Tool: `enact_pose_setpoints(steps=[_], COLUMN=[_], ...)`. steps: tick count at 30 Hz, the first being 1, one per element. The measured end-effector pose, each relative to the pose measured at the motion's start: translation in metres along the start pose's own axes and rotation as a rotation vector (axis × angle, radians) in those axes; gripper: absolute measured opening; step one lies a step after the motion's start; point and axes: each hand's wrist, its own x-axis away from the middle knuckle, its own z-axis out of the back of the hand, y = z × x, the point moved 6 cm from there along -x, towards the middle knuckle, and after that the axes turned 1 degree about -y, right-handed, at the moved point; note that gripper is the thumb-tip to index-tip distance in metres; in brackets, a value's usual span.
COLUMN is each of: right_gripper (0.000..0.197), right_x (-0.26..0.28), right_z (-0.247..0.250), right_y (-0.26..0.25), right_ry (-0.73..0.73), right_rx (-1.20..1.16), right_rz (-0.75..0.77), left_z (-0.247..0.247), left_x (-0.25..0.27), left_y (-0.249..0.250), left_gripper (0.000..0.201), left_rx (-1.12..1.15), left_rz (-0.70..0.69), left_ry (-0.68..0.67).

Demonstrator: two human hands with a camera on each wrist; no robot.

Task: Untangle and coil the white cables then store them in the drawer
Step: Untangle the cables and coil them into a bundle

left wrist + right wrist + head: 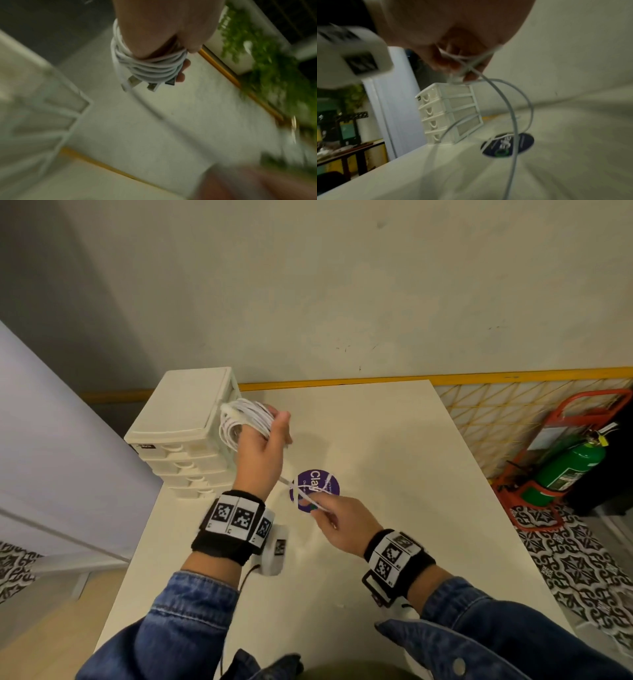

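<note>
White cables [245,419] are wound in a coil around the fingers of the left hand [262,453], held above the table [394,474] just beside the drawer unit [181,433] at its far left corner. Three plugs [150,86] stick out of the coil. The right hand [342,522] pinches the loose strands [510,108] over a purple round sticker [317,484].

The left hand [262,451] is raised toward 11 o'clock, its fingers [186,65] curled inside a wound coil of white cable [245,419]. The right hand [342,523] is held lower at 5 o'clock of it, a loose strand pinched between its fingers [471,77].
</note>
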Motion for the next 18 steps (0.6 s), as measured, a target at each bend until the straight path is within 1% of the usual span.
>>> enact_pose_setpoints(steps=[1,2,3,4,6,9,10,11,13,14,16,18], right_gripper=[0.025,0.025,0.024,0.021,0.014,0.006,0.004,0.004,0.007,0.012,0.024,0.031], right_x=[0.000,-0.001,-0.003,-0.006,-0.013,-0.020,-0.021,-0.022,-0.021,-0.019,-0.016,-0.012], right_z=[0.009,0.018,0.028,0.037,0.053,0.066,0.067,0.067,0.070,0.071,0.073,0.068], right_y=[-0.008,-0.012,-0.015,-0.016,-0.015,-0.003,0.001,0.006,0.017,0.022,0.033,0.039], right_ry=[0.077,0.162,0.239,0.295,0.339,0.325,0.311,0.293,0.248,0.230,0.209,0.181], right_rx=[0.035,0.061,0.087,0.124,0.215,0.364,0.421,0.466,0.518,0.532,0.526,0.476], right_rz=[0.074,0.142,0.194,0.222,0.242,0.250,0.246,0.236,0.199,0.169,0.101,0.049], left_z=[-0.003,-0.008,-0.013,-0.018,-0.027,-0.042,-0.046,-0.047,-0.047,-0.044,-0.036,-0.028], left_x=[0.003,0.006,0.011,0.016,0.026,0.040,0.043,0.046,0.047,0.045,0.041,0.035], left_y=[-0.009,-0.017,-0.026,-0.031,-0.035,-0.030,-0.028,-0.027,-0.026,-0.025,-0.023,-0.019], left_gripper=[0.039,0.046,0.051,0.053,0.056,0.068,0.067,0.062,0.046,0.044,0.049,0.050], left_rx=[-0.178,-0.335,-0.447,-0.497,-0.445,-0.281,-0.273,-0.283,-0.297,-0.288,-0.220,-0.055], left_rz=[0.004,0.046,0.101,0.151,0.242,0.341,0.351,0.362,0.417,0.439,0.450,0.458], left_ry=[-0.097,-0.213,-0.324,-0.418,-0.555,-0.726,-0.786,-0.829,-0.836,-0.810,-0.717,-0.626])
